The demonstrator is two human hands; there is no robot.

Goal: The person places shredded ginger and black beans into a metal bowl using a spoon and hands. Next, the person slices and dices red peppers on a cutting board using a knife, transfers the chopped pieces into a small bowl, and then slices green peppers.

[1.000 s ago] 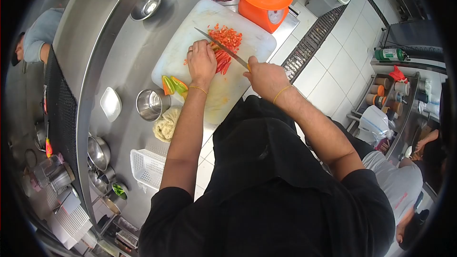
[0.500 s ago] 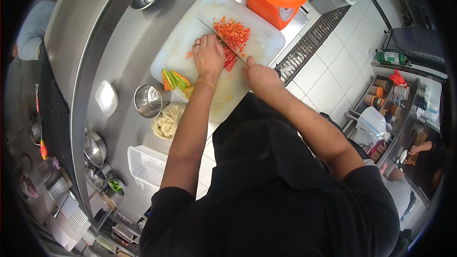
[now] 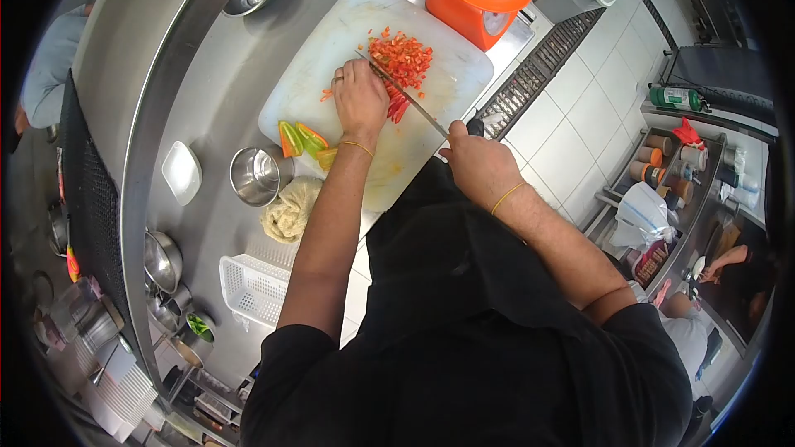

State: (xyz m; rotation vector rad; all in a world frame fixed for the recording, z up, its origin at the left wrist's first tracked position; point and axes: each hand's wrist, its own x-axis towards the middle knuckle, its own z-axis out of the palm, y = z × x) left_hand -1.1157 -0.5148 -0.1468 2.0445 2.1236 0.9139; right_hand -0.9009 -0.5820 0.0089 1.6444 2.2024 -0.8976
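Observation:
My right hand is closed around the handle of a long kitchen knife. Its blade slants across the white cutting board, between finely diced red pepper and my left hand. Fingers bent and close together, my left hand presses on red pepper strips, partly hidden under it and the blade. Green and orange pepper pieces lie at the board's left edge, beside my left wrist.
An orange kitchen scale stands past the board's far corner. Left of the board are a metal container, a crumpled cloth, a white dish and a white basket. A steel shelf edge runs along the left.
My right hand has drawn the knife back toward my body and to the right, so less blade reaches past my left fingers. My left hand stays on the pepper strips.

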